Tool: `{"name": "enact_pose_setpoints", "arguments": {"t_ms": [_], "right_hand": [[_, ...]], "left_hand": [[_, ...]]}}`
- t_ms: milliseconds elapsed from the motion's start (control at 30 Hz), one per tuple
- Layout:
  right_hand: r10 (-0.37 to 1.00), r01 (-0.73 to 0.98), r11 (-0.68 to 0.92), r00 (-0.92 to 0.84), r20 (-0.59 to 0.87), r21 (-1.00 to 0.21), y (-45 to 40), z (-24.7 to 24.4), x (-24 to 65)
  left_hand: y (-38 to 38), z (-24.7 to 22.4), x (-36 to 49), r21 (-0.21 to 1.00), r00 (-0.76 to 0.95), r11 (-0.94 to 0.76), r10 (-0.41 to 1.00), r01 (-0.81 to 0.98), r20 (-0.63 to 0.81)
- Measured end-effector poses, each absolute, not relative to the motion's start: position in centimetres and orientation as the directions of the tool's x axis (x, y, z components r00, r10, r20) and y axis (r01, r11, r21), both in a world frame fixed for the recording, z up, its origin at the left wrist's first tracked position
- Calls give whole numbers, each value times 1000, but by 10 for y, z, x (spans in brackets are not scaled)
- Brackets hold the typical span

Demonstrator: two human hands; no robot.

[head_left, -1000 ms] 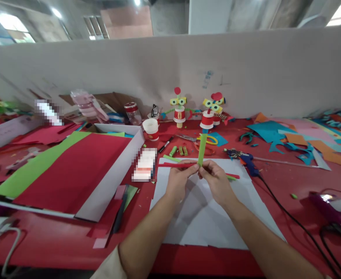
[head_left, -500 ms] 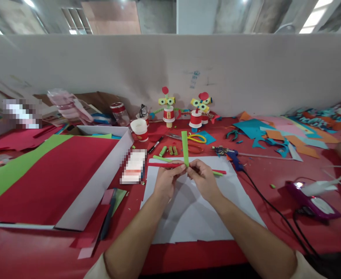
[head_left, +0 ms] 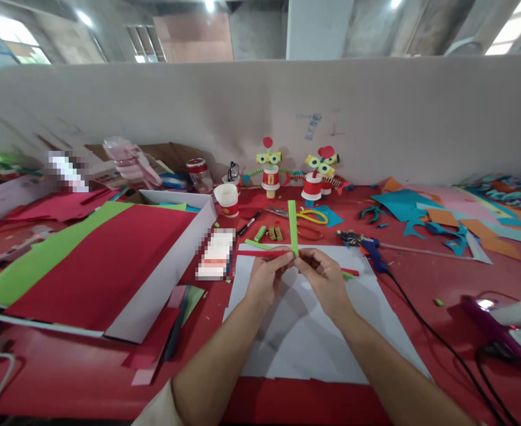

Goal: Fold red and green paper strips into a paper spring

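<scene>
My left hand (head_left: 267, 273) and my right hand (head_left: 325, 277) meet above a white paper sheet (head_left: 314, 337), both pinching the lower end of an upright green paper strip (head_left: 293, 228). A red strip (head_left: 260, 253) runs out to the left from behind the fingers; a red end and a green end show to the right of my right hand. Another green strip (head_left: 257, 244) lies at the sheet's top edge. Behind it sit small folded green pieces (head_left: 260, 234). What the fingertips cover is hidden.
A box with red and green paper (head_left: 105, 260) fills the left. Right of the sheet lies a glue gun (head_left: 373, 253) with its cord. Scissors (head_left: 311, 217), a marker (head_left: 249, 223), a paper cup (head_left: 227, 200) and cup figures (head_left: 270, 177) are farther back.
The whole view has shifted, so things appear farther right. Both hands keep nearly the same pinch on the upright green strip.
</scene>
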State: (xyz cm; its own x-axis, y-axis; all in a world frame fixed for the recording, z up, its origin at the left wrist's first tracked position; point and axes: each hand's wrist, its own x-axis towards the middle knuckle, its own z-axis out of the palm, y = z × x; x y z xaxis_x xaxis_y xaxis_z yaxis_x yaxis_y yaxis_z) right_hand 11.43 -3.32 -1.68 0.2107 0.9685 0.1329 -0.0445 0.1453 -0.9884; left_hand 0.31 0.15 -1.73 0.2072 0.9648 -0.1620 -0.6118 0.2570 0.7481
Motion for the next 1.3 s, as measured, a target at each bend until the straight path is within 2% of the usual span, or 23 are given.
{"name": "enact_pose_setpoints", "arguments": {"t_ms": [200,367,600,700,800,900,967,1067,1200,1300], "right_hand": [[958,-88,158,257,131,-983,-34,-13,113],[968,-138,101,241,65,-985,-36,-10,110],[964,-171,86,261,39,-982,-33,-11,111],[958,-280,52,286,-32,-958,-31,-12,113],[955,-388,-15,269,-128,-922,-30,-12,115],[949,-420,-44,266,-170,-906,-30,-12,114],[944,-425,-45,279,-178,-904,-30,-13,113],[939,-396,-40,300,-170,-917,-31,-14,111],[941,-307,3,324,-101,-952,-32,-16,109],[930,-234,51,366,-39,-971,-32,-19,108]], "left_hand": [[1,-14,3,701,243,296,954,-649,-177],[1,-14,2,689,203,276,961,-670,-188],[-2,-18,4,754,224,266,961,-600,-160],[-1,-20,3,793,313,291,940,-535,-134],[1,-19,2,774,293,345,932,-532,-214],[1,-18,3,723,249,414,910,-553,-330],[1,-18,5,703,234,430,902,-567,-363],[1,-20,5,703,240,409,912,-581,-332],[4,-23,1,723,346,425,899,-545,-268],[7,-21,-2,723,381,448,884,-526,-271]]}}
